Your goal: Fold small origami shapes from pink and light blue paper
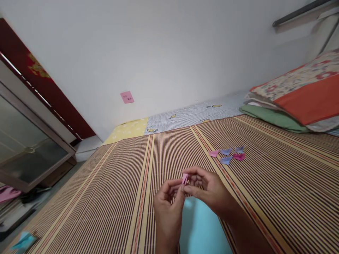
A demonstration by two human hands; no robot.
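Note:
Between both hands is a small piece of folded pink paper (pixel 184 179), held up over a light-blue surface (pixel 202 225). My left hand (pixel 169 204) pinches its lower end between thumb and finger. The fingers of my right hand (pixel 208 187) close on its right side, the index finger at the top edge and the thumb near the bottom. Beyond my right hand, several small folded papers lie on the striped mat, among them a pink one (pixel 214 153), a magenta one (pixel 239 156) and a blue-violet one (pixel 226 160).
The striped bamboo mat (pixel 116 183) spreads under everything. Folded bedding (pixel 312 95) is stacked at the right. A pink note (pixel 127 97) is on the white wall (pixel 169 53). A crumpled turquoise item (pixel 24 242) lies at the lower left, and a glass-fronted cabinet (pixel 29 141) stands at the left.

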